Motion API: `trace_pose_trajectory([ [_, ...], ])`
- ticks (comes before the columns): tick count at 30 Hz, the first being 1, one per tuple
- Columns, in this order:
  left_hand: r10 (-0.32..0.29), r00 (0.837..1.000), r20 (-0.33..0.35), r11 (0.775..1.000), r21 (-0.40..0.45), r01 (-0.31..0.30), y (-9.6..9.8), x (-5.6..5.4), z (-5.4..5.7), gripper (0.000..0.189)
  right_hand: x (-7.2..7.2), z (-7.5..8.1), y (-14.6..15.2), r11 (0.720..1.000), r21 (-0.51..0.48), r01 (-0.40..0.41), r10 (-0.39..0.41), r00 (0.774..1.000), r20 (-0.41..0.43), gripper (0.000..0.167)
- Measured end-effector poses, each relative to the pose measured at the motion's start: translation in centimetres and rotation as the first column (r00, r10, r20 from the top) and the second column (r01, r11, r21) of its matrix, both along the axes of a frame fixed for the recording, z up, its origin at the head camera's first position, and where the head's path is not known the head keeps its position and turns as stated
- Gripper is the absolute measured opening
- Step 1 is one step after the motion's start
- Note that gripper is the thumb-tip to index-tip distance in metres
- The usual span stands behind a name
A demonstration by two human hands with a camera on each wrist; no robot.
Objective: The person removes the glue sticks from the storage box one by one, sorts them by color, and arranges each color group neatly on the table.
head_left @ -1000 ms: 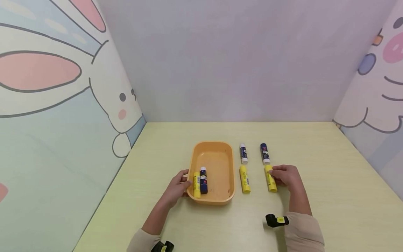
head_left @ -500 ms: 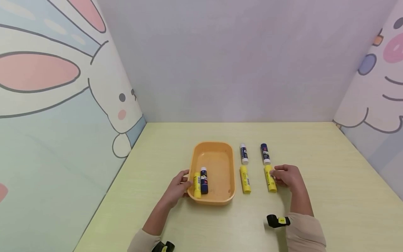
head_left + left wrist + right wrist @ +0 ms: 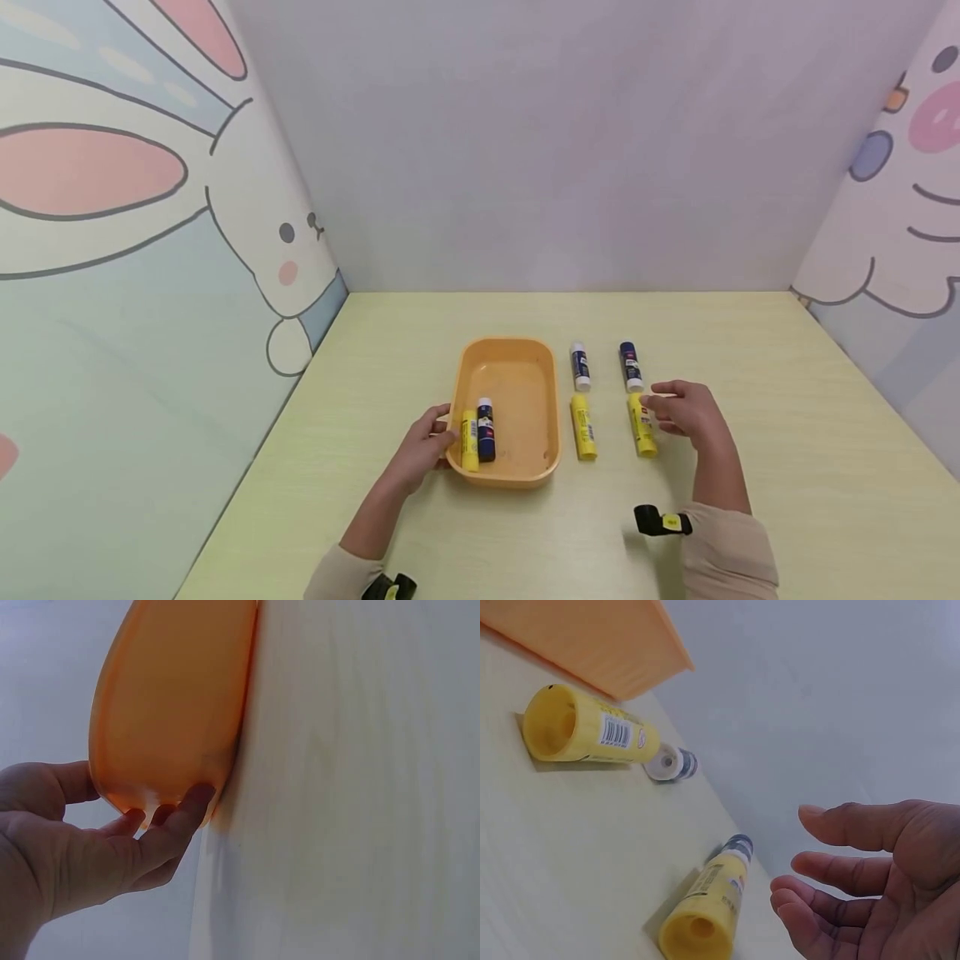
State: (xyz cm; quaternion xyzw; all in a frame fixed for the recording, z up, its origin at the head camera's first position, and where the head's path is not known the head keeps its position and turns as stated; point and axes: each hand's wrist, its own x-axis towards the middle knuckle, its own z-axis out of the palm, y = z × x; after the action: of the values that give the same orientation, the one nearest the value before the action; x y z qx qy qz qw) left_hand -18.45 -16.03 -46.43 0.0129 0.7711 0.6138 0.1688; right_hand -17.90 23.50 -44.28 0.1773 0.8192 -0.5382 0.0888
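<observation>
My left hand (image 3: pixel 422 450) grips the left rim of an orange plastic tray (image 3: pixel 528 400), thumb over the edge. In the left wrist view the fingers (image 3: pixel 169 832) press on its outer wall. Inside the tray lie a yellow glue stick (image 3: pixel 469 442) and a dark blue one with a white cap (image 3: pixel 486 432), side by side. My right hand (image 3: pixel 686 411) hovers just right of another yellow glue stick (image 3: pixel 642 427) lying on the table. The right wrist view shows that hand's fingers (image 3: pixel 847 874) loosely bent, apart from the stick, with nothing between them.
Between tray and right hand lies a further yellow glue stick (image 3: pixel 583 427). Behind the yellow pair are two blue-and-white glue sticks, one on the left (image 3: pixel 581 367) and one on the right (image 3: pixel 631 367). Walls stand behind and at both sides of the table (image 3: pixel 517 550).
My right hand, earlier with its fingertips on the right-hand yellow glue stick, has come up and off it slightly. The left hand and the tray have stayed in place.
</observation>
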Motion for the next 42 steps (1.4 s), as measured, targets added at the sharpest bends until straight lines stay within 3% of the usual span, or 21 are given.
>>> trace_pose_trajectory([
  [17,0.008,1.0,0.015,1.0,-0.013,-0.007,0.1,0.2,0.6,0.05,-0.1,2.7,-1.6,0.992,0.021,-0.125,0.126,0.992,-0.024,0.064],
  [23,0.017,1.0,0.019,1.0,-0.013,-0.017,0.1,0.2,0.7,0.051,-0.3,3.2,-2.3,0.958,0.028,-0.286,0.287,0.957,-0.031,0.069],
  [29,0.012,1.0,0.012,1.0,-0.002,-0.012,0.1,0.1,0.6,0.05,-0.8,3.6,-2.9,0.921,0.035,-0.387,0.389,0.92,-0.052,0.06],
  [35,0.009,1.0,0.017,1.0,-0.001,-0.009,0.1,0.2,0.7,0.051,-1.4,4.2,-4.0,0.902,0.052,-0.429,0.432,0.899,-0.074,0.052],
  [42,0.002,1.0,0.017,1.0,-0.007,-0.002,0.1,0.2,0.8,0.051,-2.0,4.7,-5.5,0.892,0.022,-0.452,0.452,0.891,-0.048,0.056],
])
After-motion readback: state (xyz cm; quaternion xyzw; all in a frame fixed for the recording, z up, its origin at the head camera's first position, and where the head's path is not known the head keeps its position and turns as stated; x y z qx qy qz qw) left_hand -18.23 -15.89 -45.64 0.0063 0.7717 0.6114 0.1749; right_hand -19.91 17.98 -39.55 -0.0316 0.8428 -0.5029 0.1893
